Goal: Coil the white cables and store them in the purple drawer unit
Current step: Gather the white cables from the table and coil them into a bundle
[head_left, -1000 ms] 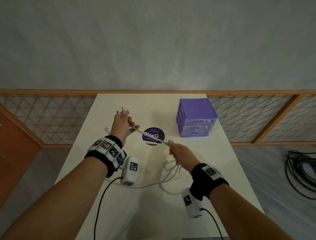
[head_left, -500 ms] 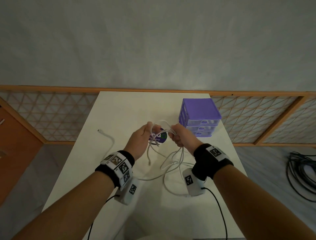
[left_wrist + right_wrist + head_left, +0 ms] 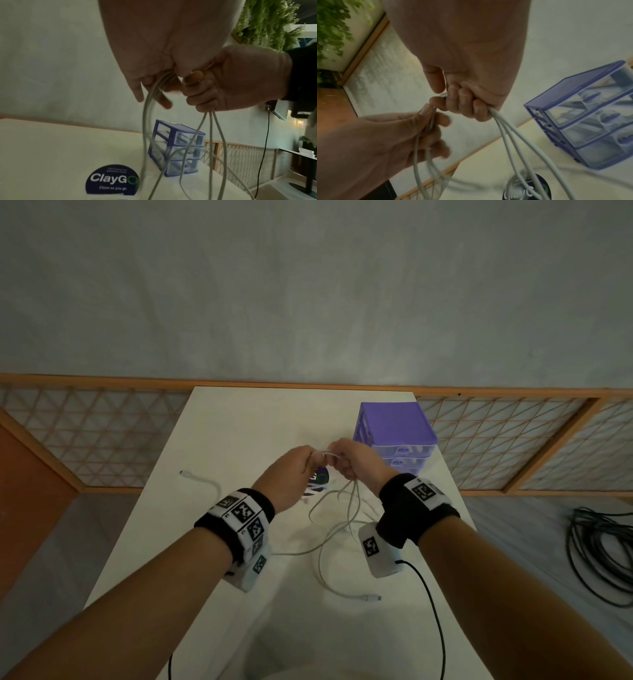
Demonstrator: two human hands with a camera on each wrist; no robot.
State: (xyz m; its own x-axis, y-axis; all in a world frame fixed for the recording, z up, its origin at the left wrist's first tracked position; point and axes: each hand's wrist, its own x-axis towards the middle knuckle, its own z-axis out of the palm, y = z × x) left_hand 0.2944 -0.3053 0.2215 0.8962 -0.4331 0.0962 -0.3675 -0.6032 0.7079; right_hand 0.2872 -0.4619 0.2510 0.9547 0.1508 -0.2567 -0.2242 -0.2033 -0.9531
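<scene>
Holding point: the white cable is being held up above the table by both hands, which are almost touching each other.
Left hand: the left hand is being kept closed on the cable, with the strands pinched between the thumb and the curled fingers; two strands are hanging down from it in the right wrist view.
Right hand: the right hand is being kept as a fist around several strands, which are coming out below the little finger; a short piece of cable is being bridged between the two hands.
Cable position: loops are hanging from the hands down to the table, and the rest is lying loosely on the surface near the wrists, with one plug end resting close to the near edge.
Second cable: another white cable is lying on the left part of the table, apart from the hands.
Drawer unit: the purple drawer unit is standing on the far right part of the table, just behind the right hand, and its three drawers are seen closed.
Sticker: a round dark sticker is being partly hidden under the hanging loops.
</scene>
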